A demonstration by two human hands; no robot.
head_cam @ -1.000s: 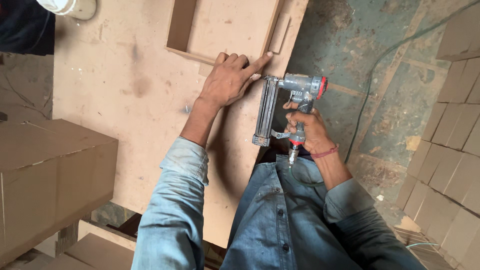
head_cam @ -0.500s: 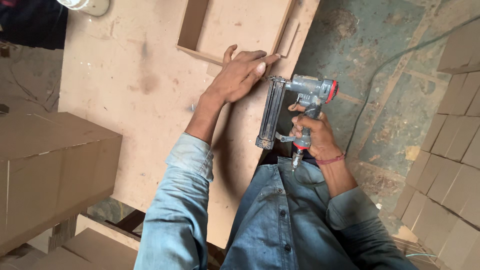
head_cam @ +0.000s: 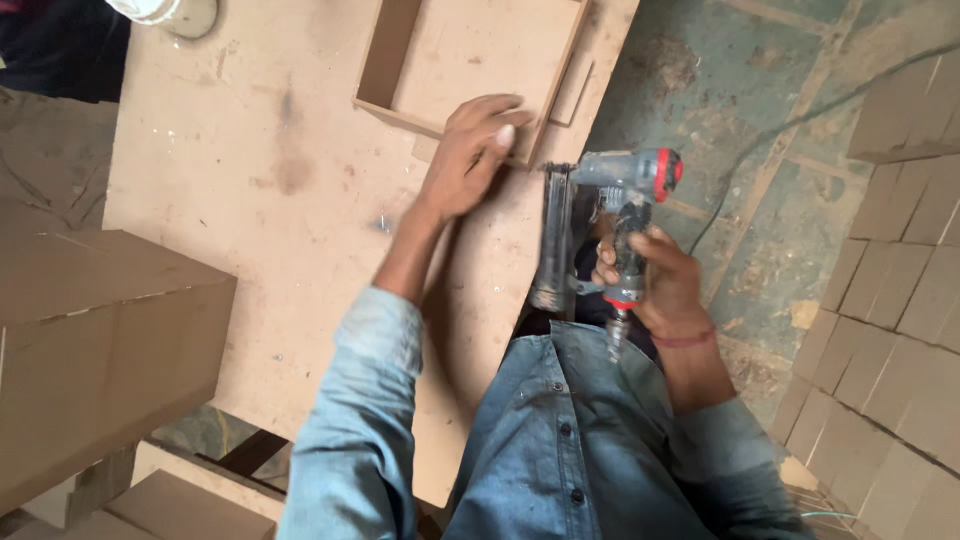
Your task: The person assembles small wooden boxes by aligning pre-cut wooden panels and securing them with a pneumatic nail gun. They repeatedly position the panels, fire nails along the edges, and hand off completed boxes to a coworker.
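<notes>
A shallow open box frame of brown fibreboard [head_cam: 470, 60] lies on a large fibreboard work table [head_cam: 250, 200]. My left hand [head_cam: 475, 150] rests on the frame's near corner, fingers curled over its edge. My right hand [head_cam: 655, 280] grips the handle of a grey nail gun [head_cam: 600, 220] with a red cap, its long magazine hanging down. The gun's nose sits just right of the frame's corner, beside my left fingers. A small flat fibreboard strip [head_cam: 572, 95] lies against the frame's right side.
Closed fibreboard boxes stand at the left [head_cam: 90, 340] and stacks of them fill the right side [head_cam: 900, 280]. A white container [head_cam: 165, 12] sits at the table's far edge. A cable [head_cam: 800, 110] runs over the worn green floor.
The view has drifted, so the frame and table sit lower in the picture. My left hand has curled tighter onto the frame's corner. The nail gun stays beside it.
</notes>
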